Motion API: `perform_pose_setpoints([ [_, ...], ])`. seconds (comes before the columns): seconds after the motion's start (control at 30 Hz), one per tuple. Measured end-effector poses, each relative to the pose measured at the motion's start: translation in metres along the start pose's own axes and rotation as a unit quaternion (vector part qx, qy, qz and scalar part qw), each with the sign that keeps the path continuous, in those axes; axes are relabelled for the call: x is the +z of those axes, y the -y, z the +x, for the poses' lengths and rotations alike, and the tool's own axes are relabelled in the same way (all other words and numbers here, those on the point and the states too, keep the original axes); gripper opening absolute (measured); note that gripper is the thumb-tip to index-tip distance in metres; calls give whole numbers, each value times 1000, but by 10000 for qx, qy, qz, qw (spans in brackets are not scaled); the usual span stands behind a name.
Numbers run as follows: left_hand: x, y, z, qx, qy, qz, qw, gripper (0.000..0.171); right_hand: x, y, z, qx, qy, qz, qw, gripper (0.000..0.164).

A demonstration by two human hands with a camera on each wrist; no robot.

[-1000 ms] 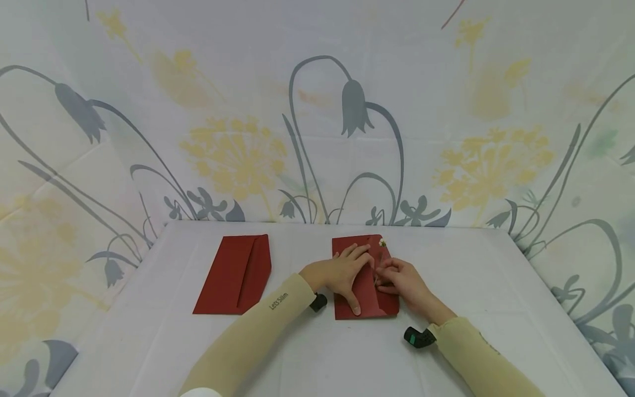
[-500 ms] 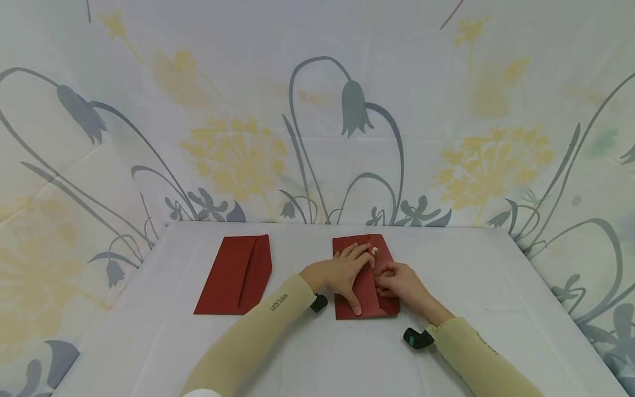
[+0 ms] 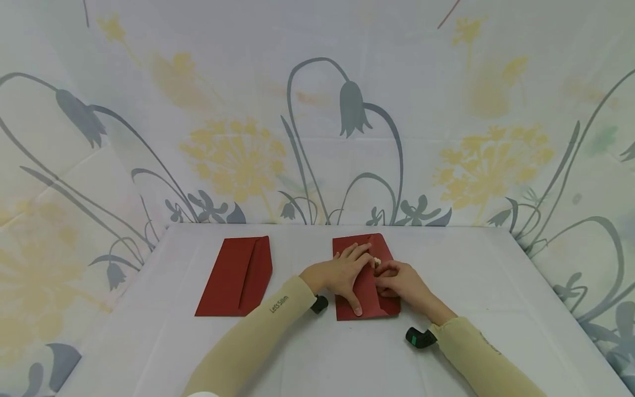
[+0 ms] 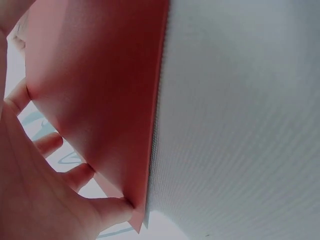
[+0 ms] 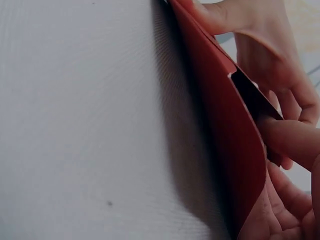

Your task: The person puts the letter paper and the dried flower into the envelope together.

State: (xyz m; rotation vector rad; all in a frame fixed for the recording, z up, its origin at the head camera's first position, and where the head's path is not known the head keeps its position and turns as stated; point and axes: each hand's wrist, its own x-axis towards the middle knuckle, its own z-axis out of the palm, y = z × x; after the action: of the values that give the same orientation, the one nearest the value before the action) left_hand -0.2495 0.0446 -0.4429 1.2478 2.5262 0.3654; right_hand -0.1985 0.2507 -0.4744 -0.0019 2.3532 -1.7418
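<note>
A red paper envelope (image 3: pixel 366 295) lies on the white table, its flap side opened out to the right. My left hand (image 3: pixel 342 274) rests spread over the envelope, thumb low and fingers pointing up. At the envelope's opening, my right hand (image 3: pixel 405 284) has its curled fingers on a small flower sprig (image 3: pixel 377 261); only the pale blossom shows above them, and the stem is hidden. In the right wrist view the right thumb (image 5: pixel 292 140) reaches inside the envelope's mouth (image 5: pixel 255 97). The left wrist view has the left fingertips along the edge of the red paper (image 4: pixel 105 100).
A second red envelope (image 3: pixel 223 278), its flap unfolded to the right, lies to the left near the left forearm. White cloth covers the table (image 3: pixel 307 353), and a flower-patterned curtain (image 3: pixel 416 165) hangs behind it. Black cameras (image 3: pixel 420 337) sit at the wrists.
The blossom has moved down and slightly left, from the flap's upper end to right beside the right fingers, as the stem goes into the envelope. The left hand stays in place.
</note>
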Motion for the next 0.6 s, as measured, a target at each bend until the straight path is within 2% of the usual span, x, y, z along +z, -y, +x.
perform_pose_setpoints([
  [0.17, 1, 1, 1, 4, -14, -19, 10000, 96, -4, 0, 1, 137, -218, 723, 9971, 35],
  [0.27, 2, 2, 2, 4, -7, -35, 10000, 96, -7, 0, 2, 186, -353, 934, 9948, 39],
  [0.43, 2, 2, 2, -7, 1, 24, 10000, 97, -11, -1, 4, 179, -255, 1006, 9944, 45],
  [0.6, 2, 3, 2, 31, 9, 53, 10000, 97, -15, 2, 6, 178, 45, 759, 9969, 51],
])
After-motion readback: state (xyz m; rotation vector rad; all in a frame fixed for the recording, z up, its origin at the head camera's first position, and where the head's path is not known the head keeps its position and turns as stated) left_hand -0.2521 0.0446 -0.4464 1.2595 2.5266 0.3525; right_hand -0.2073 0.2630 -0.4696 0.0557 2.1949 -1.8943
